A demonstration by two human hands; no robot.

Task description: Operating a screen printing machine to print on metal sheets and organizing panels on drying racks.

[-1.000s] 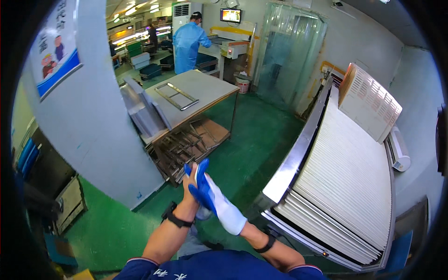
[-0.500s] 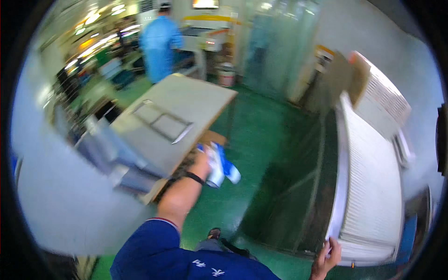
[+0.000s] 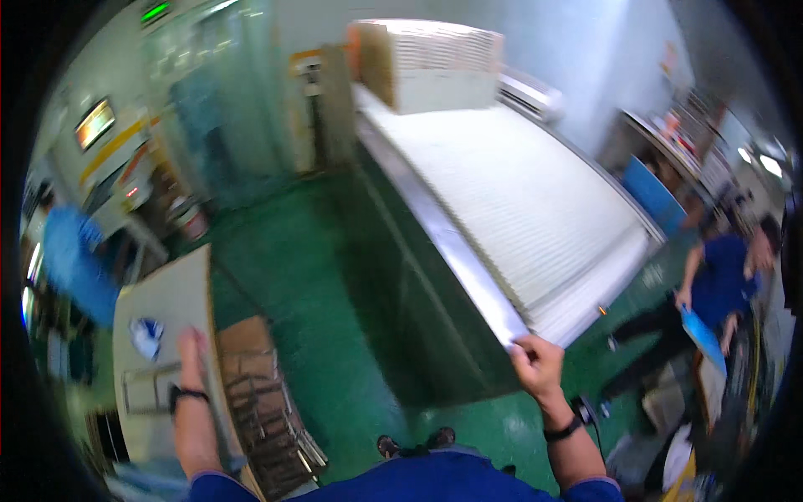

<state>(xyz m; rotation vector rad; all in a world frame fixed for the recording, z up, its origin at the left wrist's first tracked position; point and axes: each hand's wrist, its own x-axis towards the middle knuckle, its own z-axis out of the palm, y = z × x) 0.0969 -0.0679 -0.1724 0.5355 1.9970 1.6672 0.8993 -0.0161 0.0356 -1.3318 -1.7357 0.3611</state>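
Observation:
My right hand [image 3: 538,365] is closed on the near corner of the silver metal edge [image 3: 452,255] of a large white ribbed bed [image 3: 510,184]. Over the pale table at left, my left hand [image 3: 191,345] is smeared by motion, so its fingers do not show clearly. A crumpled-looking blue-and-white bundle [image 3: 146,337] rests on that table [image 3: 180,289], just beyond the left hand and apart from it. A thin rectangular metal frame [image 3: 150,390] lies flat there too, partly hidden by my left forearm.
Below the table's right side sits a stack of metal frames [image 3: 263,410] with brown cardboard [image 3: 245,339]. A white slatted box-like block [image 3: 443,67] stands on the bed's far end. One co-worker [image 3: 728,276] at right holds a blue panel [image 3: 704,339]; another [image 3: 75,259] stands far left.
My view has swung right. The blue-and-white bundle, earlier in my left hand beside the table, now lies on the tabletop. My right hand stays at the metal edge's corner.

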